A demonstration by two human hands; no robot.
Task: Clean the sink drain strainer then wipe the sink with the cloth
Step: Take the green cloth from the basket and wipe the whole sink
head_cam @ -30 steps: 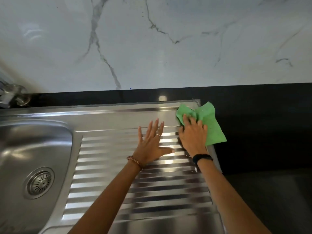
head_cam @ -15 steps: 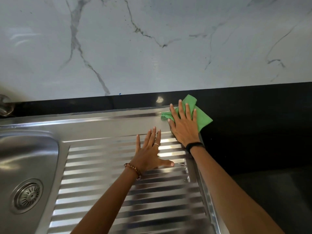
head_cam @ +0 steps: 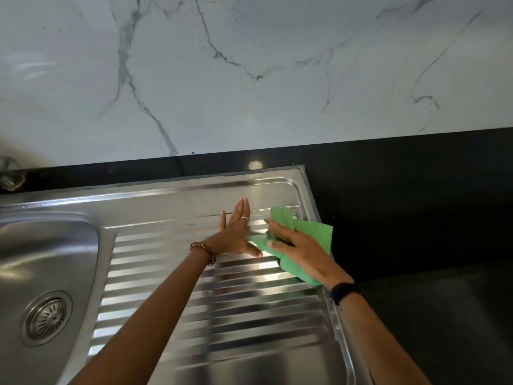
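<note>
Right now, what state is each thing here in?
Cloth: crumpled, pressed onto the drainboard.
Right hand: flat on the cloth.
Left hand: open, resting on the drainboard.
Strainer: seated in the basin drain.
Drainboard: shiny, nothing standing on it.
Tap: mostly out of view.

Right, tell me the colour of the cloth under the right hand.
Green, plain with no pattern; the cloth shows clearly in the head view.

Bare forearms; beaded bracelet point(head_cam: 203, 252), finger ring point(head_cam: 244, 218), black wristband point(head_cam: 343, 292).
</note>
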